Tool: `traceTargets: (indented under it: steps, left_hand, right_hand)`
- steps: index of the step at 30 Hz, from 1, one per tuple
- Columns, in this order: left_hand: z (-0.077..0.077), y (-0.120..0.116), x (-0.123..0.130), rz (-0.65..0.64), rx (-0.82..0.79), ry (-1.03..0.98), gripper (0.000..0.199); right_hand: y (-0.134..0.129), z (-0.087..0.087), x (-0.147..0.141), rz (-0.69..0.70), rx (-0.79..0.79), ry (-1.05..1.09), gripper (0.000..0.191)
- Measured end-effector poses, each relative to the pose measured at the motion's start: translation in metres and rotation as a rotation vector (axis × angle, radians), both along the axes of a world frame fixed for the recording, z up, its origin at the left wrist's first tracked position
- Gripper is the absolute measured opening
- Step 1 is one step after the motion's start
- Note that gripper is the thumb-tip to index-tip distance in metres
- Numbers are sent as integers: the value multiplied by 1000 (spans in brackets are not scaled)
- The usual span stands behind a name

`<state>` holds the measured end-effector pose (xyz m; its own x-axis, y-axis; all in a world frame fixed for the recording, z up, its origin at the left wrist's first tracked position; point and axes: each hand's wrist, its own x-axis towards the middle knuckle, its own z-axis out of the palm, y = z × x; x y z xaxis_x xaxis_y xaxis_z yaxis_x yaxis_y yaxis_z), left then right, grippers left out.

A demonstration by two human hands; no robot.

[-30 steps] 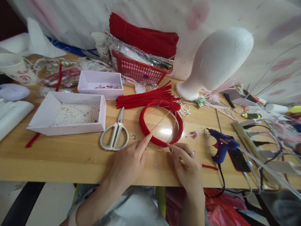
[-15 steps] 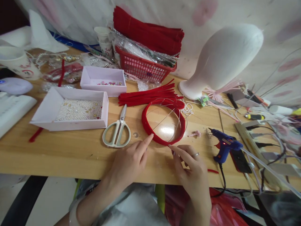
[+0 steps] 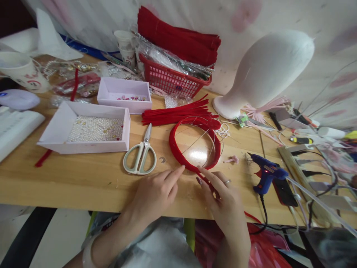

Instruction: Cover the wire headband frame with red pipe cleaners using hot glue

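A red fuzzy headband (image 3: pixel 178 153) with thin wires across it lies on the table. My left hand (image 3: pixel 158 190) presses its near edge with a stretched index finger, the other fingers curled beneath. At that same edge, my right hand (image 3: pixel 223 193) has its index fingertip on the band. A red chenille strip (image 3: pixel 205 179) runs between its thumb and index finger, passes under the palm and comes out at the table's front edge. A round red piece (image 3: pixel 213 124) sits on the band's far side. White-handled scissors (image 3: pixel 140 156) lie left of the headband.
A blue hot glue gun (image 3: pixel 266 171) with its lamp lit stands at right, beside a phone and power strip. White boxes (image 3: pixel 83 148) hold pearls and gems. Behind are red strips (image 3: pixel 173 114), a red basket (image 3: pixel 173 78) and a white foam head (image 3: pixel 267 70).
My right index finger has moved up onto the band's near edge. The red strip now shows between my right thumb and index finger. My left finger stays on the band.
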<state>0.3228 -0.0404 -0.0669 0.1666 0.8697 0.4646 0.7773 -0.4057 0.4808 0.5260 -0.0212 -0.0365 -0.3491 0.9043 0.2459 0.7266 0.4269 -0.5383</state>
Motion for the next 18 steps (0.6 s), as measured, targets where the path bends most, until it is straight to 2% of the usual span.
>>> traceTargets:
  steps: [6,10,18]
  left_hand:
    - [0,1,1,-9,-13,-8,41]
    - [0,0,1,-6,-34,-19,43]
    - [-1,1,-1,-14,-71,-18,42]
  right_hand:
    - [10,-1,0,91,38,-44,40]
    - [14,-2,-2,74,104,1,40]
    - [15,-8,-6,58,100,12,41]
